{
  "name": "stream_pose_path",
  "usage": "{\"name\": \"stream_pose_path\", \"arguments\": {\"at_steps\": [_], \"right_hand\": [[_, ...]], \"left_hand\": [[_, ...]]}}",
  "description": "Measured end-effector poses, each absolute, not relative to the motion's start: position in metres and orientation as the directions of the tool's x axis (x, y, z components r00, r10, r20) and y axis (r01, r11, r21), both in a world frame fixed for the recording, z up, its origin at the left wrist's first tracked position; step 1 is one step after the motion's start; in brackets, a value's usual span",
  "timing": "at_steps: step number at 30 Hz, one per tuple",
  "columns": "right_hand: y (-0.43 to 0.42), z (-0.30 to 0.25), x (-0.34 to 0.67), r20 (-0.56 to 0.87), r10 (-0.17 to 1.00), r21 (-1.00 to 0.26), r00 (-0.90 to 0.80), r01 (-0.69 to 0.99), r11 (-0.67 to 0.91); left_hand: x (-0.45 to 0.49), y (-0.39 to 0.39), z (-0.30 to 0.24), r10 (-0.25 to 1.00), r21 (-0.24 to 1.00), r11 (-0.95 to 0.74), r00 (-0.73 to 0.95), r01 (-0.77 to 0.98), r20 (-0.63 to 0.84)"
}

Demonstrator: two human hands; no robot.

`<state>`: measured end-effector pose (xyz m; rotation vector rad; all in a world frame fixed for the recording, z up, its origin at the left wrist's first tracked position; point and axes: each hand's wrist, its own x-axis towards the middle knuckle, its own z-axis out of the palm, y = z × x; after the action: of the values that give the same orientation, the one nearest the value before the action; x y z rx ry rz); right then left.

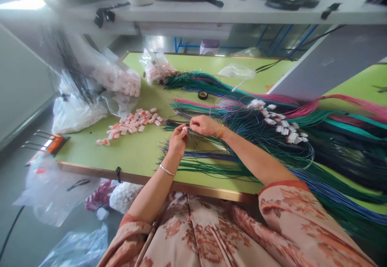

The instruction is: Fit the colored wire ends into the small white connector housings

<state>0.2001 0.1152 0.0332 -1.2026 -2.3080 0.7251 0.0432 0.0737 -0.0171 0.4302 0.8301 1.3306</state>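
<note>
— Where are the hands?

— Both are over the green worktop [133,154], close together near its middle. The left hand [177,140] comes up from below, wrist bent, a thin bangle on it. The right hand [203,125] reaches in from the right, with a gold bracelet at the wrist.

— What do they hold?

— The left fingers [183,132] are pinched together on a small white connector [185,129]. The right fingers [193,127] are closed on the thin wires [208,140] just beside that connector, almost touching it. How many wires are pinched is too fine to tell.

— And around them?

— A broad spread of wire bundles [302,154] in green, blue, pink and black runs from under the hands to the right edge of the worktop. Some carry white connectors already, a cluster of fitted connectors [284,126] lying on the bundles to the right of the right hand.

— Loose parts?

— A scatter of loose connectors [130,126], white and reddish, lies to the left of the hands, apart from them. Behind that sit clear plastic bags [121,83] of more pieces. A small roll of black tape [202,95] lies farther back, among the wires.

— Anything off the worktop?

— A shelf [242,13] runs overhead, and more bags [51,190] hang or lie below the worktop's near-left edge.
</note>
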Motion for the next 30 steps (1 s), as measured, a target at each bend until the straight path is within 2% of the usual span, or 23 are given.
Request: {"name": "stream_pose_path", "arguments": {"at_steps": [15, 20, 23, 30], "right_hand": [[0.111, 0.035, 0.198, 0.116, 0.834, -0.493, -0.539, 0.698, 0.52], [0.105, 0.034, 0.196, 0.106, 0.831, -0.358, -0.546, 0.759, 0.545], [0.102, 0.034, 0.199, 0.157, 0.797, -0.276, -0.583, 0.749, 0.603], [0.101, 0.023, 0.199, 0.196, 0.81, -0.298, -0.553, 0.753, 0.587]], "left_hand": [[0.044, 0.071, -0.021, 0.964, 0.787, 0.201, -0.023, -0.584, -0.264], [0.049, 0.07, -0.021, 0.966, 0.866, 0.195, -0.065, -0.46, -0.252], [0.05, 0.071, -0.02, 0.961, 0.852, 0.201, -0.07, -0.483, -0.267], [0.048, 0.072, -0.019, 0.956, 0.834, 0.209, -0.071, -0.51, -0.283]]}}
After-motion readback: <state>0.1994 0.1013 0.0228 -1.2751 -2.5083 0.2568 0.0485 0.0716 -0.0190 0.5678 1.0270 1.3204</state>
